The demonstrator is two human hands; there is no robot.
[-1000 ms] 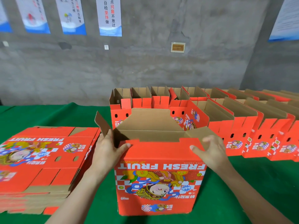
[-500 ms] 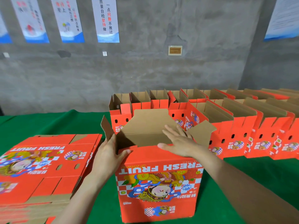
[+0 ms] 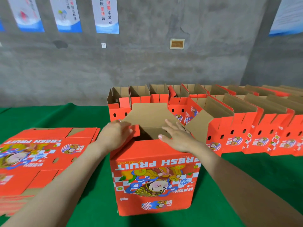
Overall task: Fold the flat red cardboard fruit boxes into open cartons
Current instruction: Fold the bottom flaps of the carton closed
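The red box stands upright near the middle of the green table, close to the person, its "FRESH FRUIT" print upside down on the near side and its top not yet closed. The left hand presses with nearly straight fingers on the small red flap at the box's left edge, gripping nothing. The right hand lies flat and spread on the near top flap, fingertips reaching out over the opening, also holding nothing. The far brown flap stands up behind the opening, and the right brown flap sticks out to the side. Just left of the box lies a stack of flat boxes. Behind and to the right stand rows of folded open cartons, packed close together. Beyond the table, posters hang on a grey concrete wall.
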